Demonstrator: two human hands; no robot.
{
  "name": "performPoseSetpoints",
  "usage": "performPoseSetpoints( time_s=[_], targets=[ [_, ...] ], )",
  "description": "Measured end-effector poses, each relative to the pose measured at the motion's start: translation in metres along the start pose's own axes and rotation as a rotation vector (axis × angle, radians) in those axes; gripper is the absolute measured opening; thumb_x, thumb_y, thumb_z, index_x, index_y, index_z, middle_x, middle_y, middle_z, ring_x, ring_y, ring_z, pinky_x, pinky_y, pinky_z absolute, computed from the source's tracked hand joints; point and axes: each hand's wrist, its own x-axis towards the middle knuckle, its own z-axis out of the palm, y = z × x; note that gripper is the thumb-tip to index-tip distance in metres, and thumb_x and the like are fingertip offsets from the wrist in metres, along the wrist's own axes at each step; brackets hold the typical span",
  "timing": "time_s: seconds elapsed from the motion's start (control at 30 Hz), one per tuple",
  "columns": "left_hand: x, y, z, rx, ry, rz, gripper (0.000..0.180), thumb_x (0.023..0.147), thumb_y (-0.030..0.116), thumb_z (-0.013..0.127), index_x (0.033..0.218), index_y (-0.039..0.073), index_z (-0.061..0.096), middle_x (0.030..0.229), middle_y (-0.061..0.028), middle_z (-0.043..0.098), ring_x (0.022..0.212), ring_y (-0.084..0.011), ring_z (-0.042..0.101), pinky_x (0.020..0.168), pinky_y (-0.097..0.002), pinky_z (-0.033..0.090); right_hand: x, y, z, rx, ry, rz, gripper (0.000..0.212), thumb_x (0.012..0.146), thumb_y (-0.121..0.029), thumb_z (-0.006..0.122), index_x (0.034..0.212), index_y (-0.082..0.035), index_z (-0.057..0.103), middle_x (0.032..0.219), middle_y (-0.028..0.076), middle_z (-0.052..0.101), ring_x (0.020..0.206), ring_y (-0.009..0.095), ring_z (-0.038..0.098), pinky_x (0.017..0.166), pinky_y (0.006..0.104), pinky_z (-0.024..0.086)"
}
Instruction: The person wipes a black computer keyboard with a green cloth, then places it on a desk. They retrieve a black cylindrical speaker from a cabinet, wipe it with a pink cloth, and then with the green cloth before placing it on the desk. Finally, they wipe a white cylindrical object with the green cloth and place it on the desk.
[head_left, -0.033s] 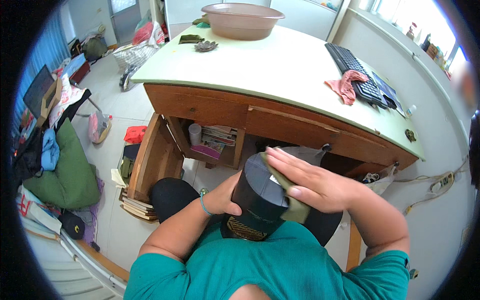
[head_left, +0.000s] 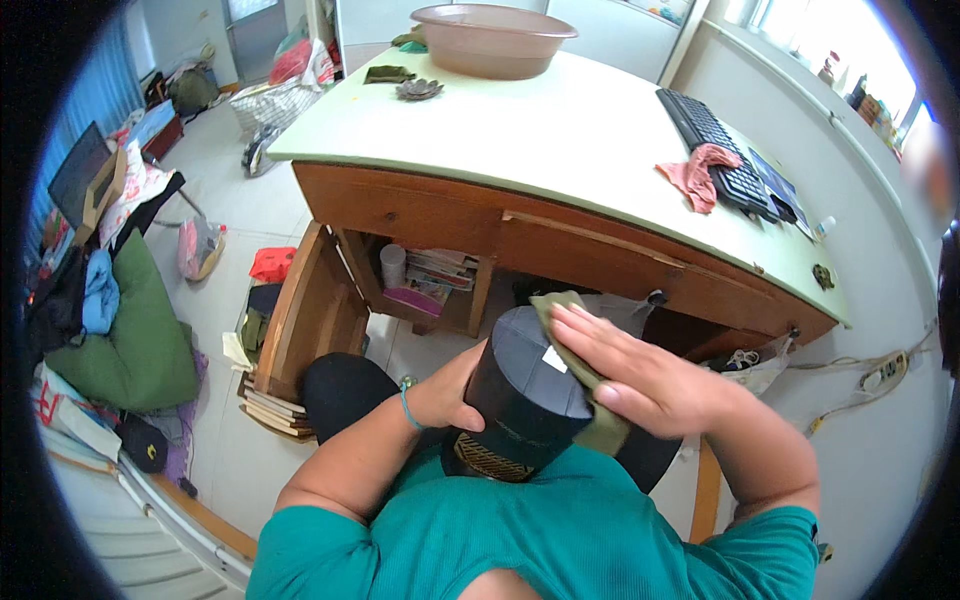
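Note:
A black cylindrical canister (head_left: pixel 515 400) leans at my lap, its flat dark-grey end tilted up and a gold lattice pattern low on its side. My left hand (head_left: pixel 448 390), with a teal band at the wrist, grips the canister's left side, thumb toward me. On the other side my right hand (head_left: pixel 645 375) presses an olive-green cloth (head_left: pixel 603 432) along the rim of the upturned end, fingers long and close together. A small white label (head_left: pixel 554 360) shows on that end beside the cloth.
Ahead stands a pale-topped wooden desk (head_left: pixel 520 130) bearing a brown basin (head_left: pixel 495 45), a black keyboard (head_left: pixel 705 135) and a pink cloth (head_left: pixel 700 175). Its cabinet door (head_left: pixel 310 320) hangs open at left. A green cushion (head_left: pixel 140 340) lies far left; a power strip (head_left: pixel 883 370) is at right.
My right hand and the cloth have shifted slightly right, off the canister's end toward its rim, so more of the white label shows. My left hand keeps its hold.

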Motion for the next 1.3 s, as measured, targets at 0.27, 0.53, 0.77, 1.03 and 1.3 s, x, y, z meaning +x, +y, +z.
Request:
performPoseSetpoints(
  time_s=[0.27, 0.53, 0.77, 1.03, 1.3],
  targets=[
    [0.007, -0.007, -0.003, 0.240, -0.140, 0.089, 0.119, 0.062, 0.076, 0.076, 0.146, 0.001, 0.037, 0.149, -0.0164, 0.040, 0.141, -0.0314, 0.036, 0.116, -0.0433, 0.027, 0.032, -0.042, -0.002, -0.157, -0.005, -0.270, 0.077, 0.098, -0.048, 0.048, 0.152, 0.001, 0.024, 0.157, 0.026, 0.023, 0.149, 0.037, 0.018, 0.120, 0.0508, 0.016],
    [-0.001, -0.006, 0.000, -0.145, 0.016, -0.093, 0.132, 0.055, 0.075, 0.080, 0.149, -0.001, 0.027, 0.145, -0.0158, 0.044, 0.135, -0.0256, 0.044, 0.112, -0.0396, 0.036, 0.042, 0.022, -0.005, 0.422, -0.080, 0.340, 0.062, 0.102, -0.042, 0.043, 0.156, -0.016, 0.027, 0.146, 0.019, 0.043, 0.132, 0.030, 0.045, 0.109, 0.0396, 0.036],
    [-0.008, -0.020, -0.017, -0.280, 0.113, -0.154, 0.129, 0.055, 0.078, 0.077, 0.146, -0.004, 0.034, 0.144, -0.0198, 0.047, 0.133, -0.0298, 0.048, 0.108, -0.0444, 0.043, 0.031, 0.036, 0.105, 0.915, 0.669, 0.039, 0.071, 0.103, -0.046, 0.033, 0.159, -0.015, 0.001, 0.156, 0.018, 0.028, 0.142, 0.033, 0.031, 0.118, 0.0426, 0.023],
    [-0.007, -0.018, -0.011, -0.201, 0.216, -0.132, 0.113, 0.069, 0.078, 0.068, 0.146, 0.000, 0.038, 0.142, -0.0162, 0.050, 0.127, -0.0259, 0.052, 0.104, -0.0397, 0.045, 0.035, 0.041, 0.149, -0.190, 0.945, -0.152, 0.074, 0.096, -0.034, 0.052, 0.150, 0.006, 0.021, 0.155, 0.030, 0.023, 0.145, 0.042, 0.023, 0.118, 0.0509, 0.013],
    [0.003, -0.030, -0.006, -0.049, 0.168, -0.049, 0.105, 0.079, 0.072, 0.064, 0.149, 0.002, 0.030, 0.146, -0.0159, 0.042, 0.135, -0.0234, 0.043, 0.111, -0.0389, 0.038, 0.060, -0.025, 0.047, -0.667, 0.374, -0.160, 0.052, 0.083, -0.030, 0.065, 0.127, -0.002, 0.061, 0.139, 0.011, 0.054, 0.139, 0.026, 0.039, 0.117, 0.0488, 0.025]
  ],
)
